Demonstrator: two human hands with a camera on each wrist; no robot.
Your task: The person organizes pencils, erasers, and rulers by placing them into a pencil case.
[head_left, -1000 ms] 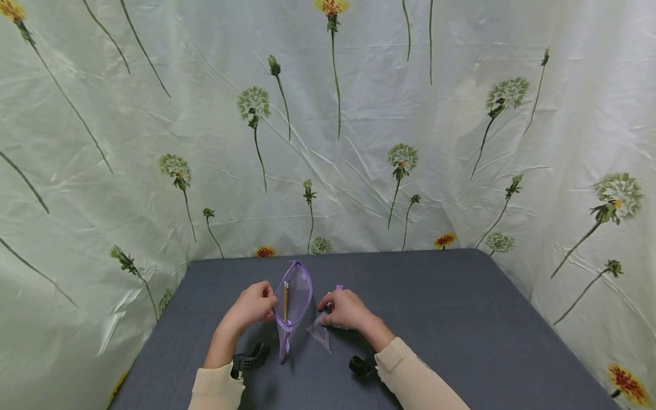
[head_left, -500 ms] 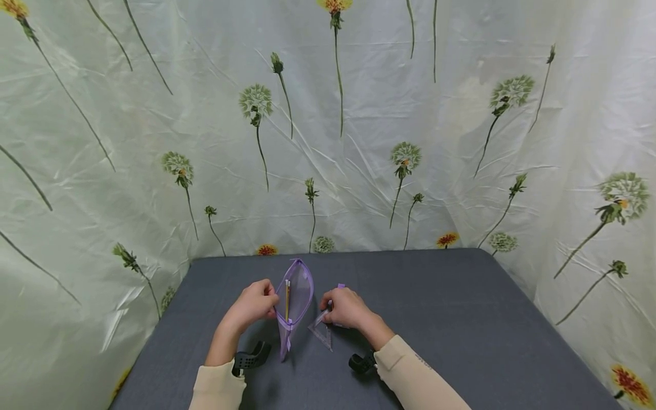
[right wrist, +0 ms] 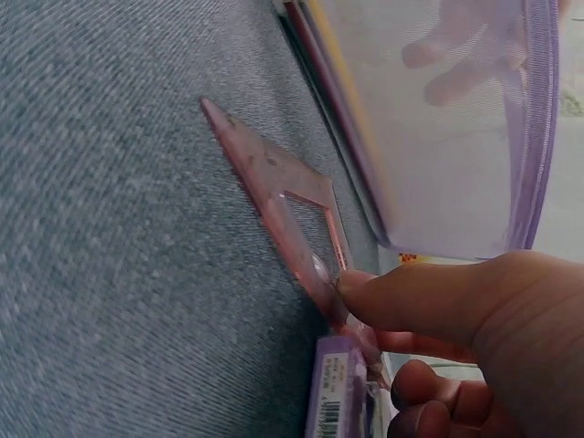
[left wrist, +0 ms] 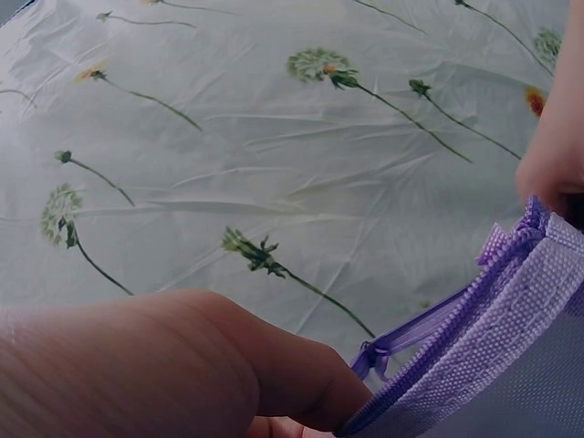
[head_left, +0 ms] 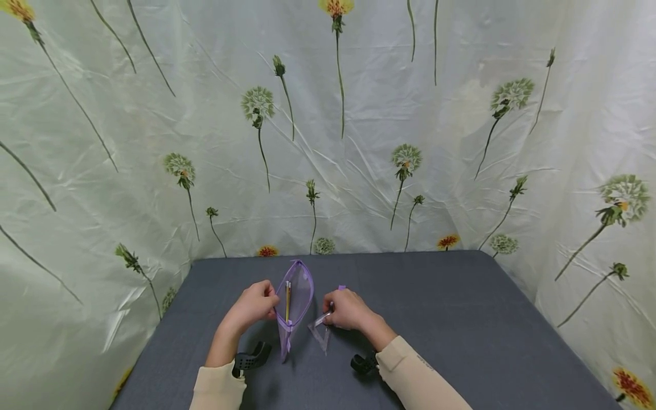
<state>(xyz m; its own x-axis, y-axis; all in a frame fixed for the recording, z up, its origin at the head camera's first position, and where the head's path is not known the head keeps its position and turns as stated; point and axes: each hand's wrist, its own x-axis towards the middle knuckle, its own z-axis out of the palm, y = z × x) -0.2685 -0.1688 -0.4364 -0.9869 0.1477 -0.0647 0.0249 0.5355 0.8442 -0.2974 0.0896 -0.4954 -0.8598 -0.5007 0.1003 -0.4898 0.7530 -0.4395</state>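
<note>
A purple mesh zip pencil case (head_left: pixel 301 287) stands on the table with its zipped mouth spread wide. Pencils (head_left: pixel 288 302) lean inside it. My left hand (head_left: pixel 254 300) pinches the near-left edge of the mouth, thumb along the zip (left wrist: pixel 438 356) in the left wrist view. To the right of the case, my right hand (head_left: pixel 349 309) pinches a clear pinkish set square (right wrist: pixel 248 151) between thumb and fingers at one corner. The set square is tilted, its far point angled toward the case side. Part of it is hidden by the fingers.
A small purple box with a barcode label (right wrist: pixel 330 388) lies right beneath the right hand, mostly covered by it in the head view. The dark grey table (head_left: pixel 435 330) ends at a flower-print curtain (head_left: pixel 359 171) behind. Both wrists wear black camera mounts (head_left: pixel 365 363).
The set square has turned a little in the right hand, its free corner swinging nearer and its held edge lifting. The left hand and the pencil case have stayed in place.
</note>
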